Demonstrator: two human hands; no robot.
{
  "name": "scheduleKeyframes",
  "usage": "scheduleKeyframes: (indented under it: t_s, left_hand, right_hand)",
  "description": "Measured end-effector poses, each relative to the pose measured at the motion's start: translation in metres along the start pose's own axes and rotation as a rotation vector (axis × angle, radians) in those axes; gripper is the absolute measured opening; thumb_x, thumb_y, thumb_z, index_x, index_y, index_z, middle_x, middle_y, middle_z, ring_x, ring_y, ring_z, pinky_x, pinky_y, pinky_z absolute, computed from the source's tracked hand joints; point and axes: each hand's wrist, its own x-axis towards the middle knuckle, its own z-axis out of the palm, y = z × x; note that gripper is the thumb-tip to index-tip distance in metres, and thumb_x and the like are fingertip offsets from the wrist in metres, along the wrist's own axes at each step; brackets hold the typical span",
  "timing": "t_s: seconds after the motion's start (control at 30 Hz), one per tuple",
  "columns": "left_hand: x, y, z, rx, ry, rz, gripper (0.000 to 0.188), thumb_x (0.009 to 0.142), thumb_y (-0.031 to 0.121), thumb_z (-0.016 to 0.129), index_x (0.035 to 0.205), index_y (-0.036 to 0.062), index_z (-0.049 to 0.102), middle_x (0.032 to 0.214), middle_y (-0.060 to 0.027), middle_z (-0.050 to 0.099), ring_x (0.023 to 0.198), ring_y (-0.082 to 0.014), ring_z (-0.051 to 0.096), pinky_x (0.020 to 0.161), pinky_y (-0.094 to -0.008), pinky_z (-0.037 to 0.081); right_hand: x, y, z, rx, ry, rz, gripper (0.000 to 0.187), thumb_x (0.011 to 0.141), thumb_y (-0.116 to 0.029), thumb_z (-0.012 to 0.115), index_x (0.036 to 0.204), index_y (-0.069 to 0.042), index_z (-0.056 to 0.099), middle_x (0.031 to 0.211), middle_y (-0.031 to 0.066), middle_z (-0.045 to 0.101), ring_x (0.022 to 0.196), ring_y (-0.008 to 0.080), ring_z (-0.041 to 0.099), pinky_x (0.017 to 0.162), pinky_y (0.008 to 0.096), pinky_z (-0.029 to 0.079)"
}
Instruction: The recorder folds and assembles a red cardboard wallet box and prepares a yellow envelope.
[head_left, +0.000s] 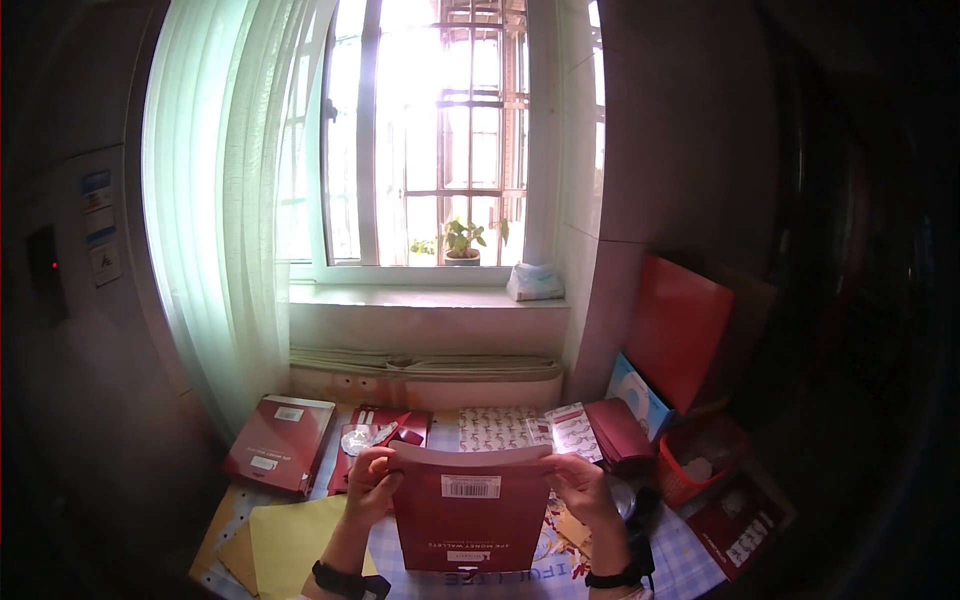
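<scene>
Upright over the near middle of the table, a dark red flat cardboard packet (470,515) with a white barcode label stands between my hands. Its pale upper edge bows slightly. My left hand (372,482) is closed on its upper left corner, thumb towards me. At the opposite upper corner my right hand (583,487) grips the same packet. Beyond the left hand lie dark red pieces with a clear crumpled plastic wrap (362,438) on them. A yellow sheet (300,540) rests beside my left forearm.
A similar red packet (280,445) lies at the far left. Patterned sheets (492,428) and dark red wallets (618,430) are at the back. On the right are a red plastic basket (685,478) and a leaning red board (680,330). A window sill (420,296) lies beyond.
</scene>
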Motion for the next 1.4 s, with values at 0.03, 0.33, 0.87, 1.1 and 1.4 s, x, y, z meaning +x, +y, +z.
scheduleKeyframes:
  t_s: [0.03,0.33,0.87,1.1,1.4]
  left_hand:
    - [0.0,0.002,-0.003,0.037,-0.037,-0.014,0.035,0.082,-0.008,0.05,0.114,0.0061,0.043,0.103,-0.0118,0.058,0.094,-0.0146,0.056,0.08,-0.0276,0.046]
    - [0.005,0.027,-0.002,0.136,-0.131,-0.066,0.026,0.082,-0.01,0.052,0.104,0.0033,0.049,0.097,-0.0088,0.06,0.09,-0.0118,0.057,0.076,-0.0247,0.047]
    - [-0.016,0.043,-0.005,0.293,-0.035,-0.659,0.011,0.08,0.008,0.065,0.086,0.0,0.061,0.077,-0.0001,0.059,0.069,-0.0049,0.056,0.06,-0.0189,0.046]
    - [-0.056,0.008,-0.038,0.378,-0.091,-0.87,0.017,0.078,0.008,0.067,0.088,-0.004,0.061,0.078,-0.0043,0.062,0.074,-0.0105,0.06,0.066,-0.0229,0.049]
    - [-0.084,-0.007,-0.03,0.752,-0.138,-0.826,0.026,0.073,0.013,0.069,0.097,0.0047,0.062,0.079,-0.0053,0.061,0.073,-0.0128,0.056,0.065,-0.0252,0.047]
  right_hand:
    - [0.0,-0.001,-0.001,-0.037,-0.004,0.01,0.026,0.079,0.006,0.058,0.104,0.001,0.059,0.094,0.0071,0.059,0.086,0.0119,0.058,0.078,0.0236,0.048]
    - [-0.003,-0.002,-0.004,-0.119,0.02,-0.034,0.021,0.079,0.006,0.057,0.099,0.0,0.061,0.086,0.0057,0.059,0.077,0.0095,0.056,0.069,0.0215,0.046]
    - [-0.017,0.018,0.001,-0.022,-0.112,0.39,0.017,0.087,-0.004,0.052,0.098,0.001,0.062,0.087,0.0042,0.062,0.079,0.0091,0.056,0.072,0.0215,0.045]
    - [-0.052,0.082,0.012,0.132,-0.259,0.651,0.017,0.087,-0.008,0.053,0.1,0.002,0.06,0.087,0.0053,0.062,0.078,0.0102,0.059,0.07,0.0231,0.048]
    - [-0.075,0.108,0.026,-0.301,-0.318,0.485,0.046,0.078,-0.01,0.054,0.123,-0.006,0.044,0.099,0.0122,0.058,0.085,0.0175,0.057,0.071,0.0289,0.047]
